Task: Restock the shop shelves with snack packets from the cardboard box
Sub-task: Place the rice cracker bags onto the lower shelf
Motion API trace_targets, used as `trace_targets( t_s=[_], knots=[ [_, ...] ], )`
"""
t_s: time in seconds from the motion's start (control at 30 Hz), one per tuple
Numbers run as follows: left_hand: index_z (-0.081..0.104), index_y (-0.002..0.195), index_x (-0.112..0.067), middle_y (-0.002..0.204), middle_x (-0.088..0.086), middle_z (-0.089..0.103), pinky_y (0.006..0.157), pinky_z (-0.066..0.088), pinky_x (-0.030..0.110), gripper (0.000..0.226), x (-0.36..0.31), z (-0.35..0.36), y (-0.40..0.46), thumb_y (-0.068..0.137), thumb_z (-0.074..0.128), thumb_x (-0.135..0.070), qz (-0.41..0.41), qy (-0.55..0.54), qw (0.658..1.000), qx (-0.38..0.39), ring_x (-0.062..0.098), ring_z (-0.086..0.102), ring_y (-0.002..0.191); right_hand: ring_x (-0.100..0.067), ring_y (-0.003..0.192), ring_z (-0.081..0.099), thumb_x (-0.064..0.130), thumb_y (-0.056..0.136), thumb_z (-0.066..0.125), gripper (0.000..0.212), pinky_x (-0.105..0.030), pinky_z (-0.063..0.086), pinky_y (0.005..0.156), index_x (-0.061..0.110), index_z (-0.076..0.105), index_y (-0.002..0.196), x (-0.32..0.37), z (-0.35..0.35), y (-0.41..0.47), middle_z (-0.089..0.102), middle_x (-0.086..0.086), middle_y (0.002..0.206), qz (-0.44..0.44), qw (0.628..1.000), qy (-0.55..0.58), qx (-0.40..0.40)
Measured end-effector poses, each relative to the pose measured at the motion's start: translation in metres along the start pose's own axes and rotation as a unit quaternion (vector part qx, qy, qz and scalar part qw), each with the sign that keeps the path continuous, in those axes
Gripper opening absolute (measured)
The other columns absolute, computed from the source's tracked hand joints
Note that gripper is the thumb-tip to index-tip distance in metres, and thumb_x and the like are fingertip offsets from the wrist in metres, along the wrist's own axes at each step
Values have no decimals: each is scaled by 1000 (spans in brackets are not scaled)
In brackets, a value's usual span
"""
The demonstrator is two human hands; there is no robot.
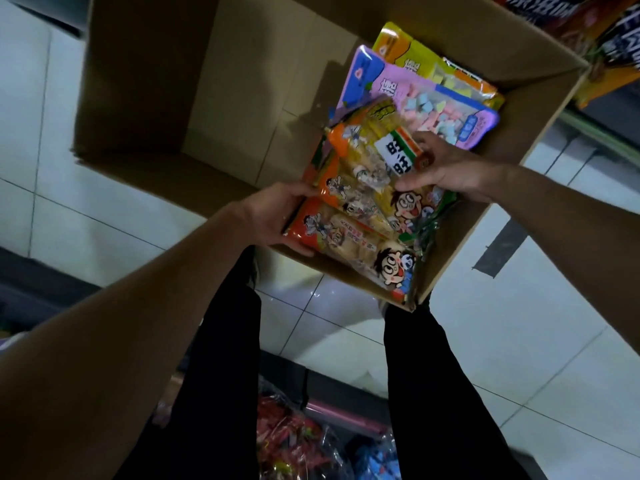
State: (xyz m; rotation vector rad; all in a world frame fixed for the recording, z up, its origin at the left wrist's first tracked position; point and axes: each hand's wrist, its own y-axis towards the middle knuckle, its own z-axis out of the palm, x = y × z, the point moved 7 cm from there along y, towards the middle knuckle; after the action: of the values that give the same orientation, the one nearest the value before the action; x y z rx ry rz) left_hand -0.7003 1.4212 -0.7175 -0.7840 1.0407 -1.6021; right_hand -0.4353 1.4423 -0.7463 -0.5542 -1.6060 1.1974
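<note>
Both hands are down in the cardboard box [138, 98] on the tile floor. Left hand [277, 216] grips the near-left edge of the orange cracker packets [360, 216], fingers curled under. Right hand [446, 168] pinches the top packet's far-right side, thumb on top. These look light, crinkly and slippery, and whatever's inside probably breaks easily, so I'd hold by the edges and not squeeze the middle. Farther back in the box lie a pink candy bag [415, 98] and a yellow bag [415, 57].
</note>
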Motion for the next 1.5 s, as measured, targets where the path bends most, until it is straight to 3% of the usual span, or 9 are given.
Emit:
trace_targets(
  t_s=[0.13, 0.23, 0.53, 0.63, 0.73, 0.87, 0.97, 1.3, 1.5],
  knots=[
    [48, 137, -3, 137, 16, 59, 105, 46, 54, 77, 7, 0, -4, 73, 77, -34, 105, -107, 989, 19, 38, 56, 129, -18, 130, 54, 42, 56, 93, 103, -41, 42, 109, 34, 42, 145, 4, 17, -1, 61, 9, 136, -2, 997, 40, 63],
    [54, 126, -11, 132, 17, 49, 116, 22, 57, 52, 3, 12, -8, 86, 57, -45, 215, -229, 948, 46, 38, 42, 126, -13, 116, 64, 36, 67, 85, 82, -37, 51, 95, 38, 47, 139, 5, 16, -8, 70, 13, 122, 3, 989, 141, 45],
    [51, 141, -6, 132, 20, 65, 80, 59, 38, 48, -9, 36, 13, 99, 55, -29, 191, -152, 967, -78, 34, 67, 114, -24, 126, 58, 28, 64, 83, 100, -52, 42, 110, 27, 35, 151, 4, 48, -17, 61, -1, 139, 16, 968, 250, 19],
    [49, 144, -9, 138, 21, 60, 96, 54, 49, 54, -23, 41, -2, 96, 57, -34, 227, -147, 962, -31, 37, 62, 122, -27, 140, 43, 33, 56, 89, 121, -57, 27, 118, 27, 23, 157, 18, 52, -30, 48, -2, 152, 5, 958, 285, 3],
    [47, 145, -15, 141, 16, 59, 109, 42, 56, 56, -34, 53, -28, 98, 53, -43, 229, -116, 966, -5, 37, 57, 129, -26, 126, 59, 30, 54, 90, 110, -59, 38, 111, 29, 35, 150, 33, 59, -60, 65, -1, 135, -4, 946, 323, -5],
    [65, 123, -16, 129, 16, 67, 101, 51, 50, 37, -53, 66, -89, 97, 57, -40, 226, -74, 971, -27, 35, 65, 118, -25, 117, 66, 23, 65, 84, 83, -56, 46, 106, 28, 48, 139, 66, 64, -115, 67, -4, 131, -31, 936, 349, -19],
    [65, 124, -15, 123, 13, 71, 86, 56, 40, 39, -65, 76, -152, 95, 62, -40, 212, -51, 975, -46, 31, 68, 114, -26, 123, 62, 24, 64, 86, 94, -53, 45, 107, 28, 41, 146, 105, 68, -168, 56, -6, 143, -47, 930, 363, -36],
    [57, 136, -11, 131, 18, 65, 106, 45, 53, 60, -105, 123, -376, 83, 69, -34, 257, 23, 966, -15, 37, 62, 122, -29, 125, 59, 51, 36, 98, 141, -53, 44, 109, 16, 27, 153, 250, 93, -376, 55, -7, 144, -111, 942, 290, -126],
    [52, 138, -13, 125, 19, 69, 82, 59, 45, 73, -141, 178, -493, 73, 80, -35, 329, 71, 942, 15, 36, 69, 110, -25, 106, 72, 34, 58, 93, 84, -44, 56, 93, 20, 51, 130, 307, 96, -501, 72, -6, 121, -189, 900, 328, -217]
  ],
)
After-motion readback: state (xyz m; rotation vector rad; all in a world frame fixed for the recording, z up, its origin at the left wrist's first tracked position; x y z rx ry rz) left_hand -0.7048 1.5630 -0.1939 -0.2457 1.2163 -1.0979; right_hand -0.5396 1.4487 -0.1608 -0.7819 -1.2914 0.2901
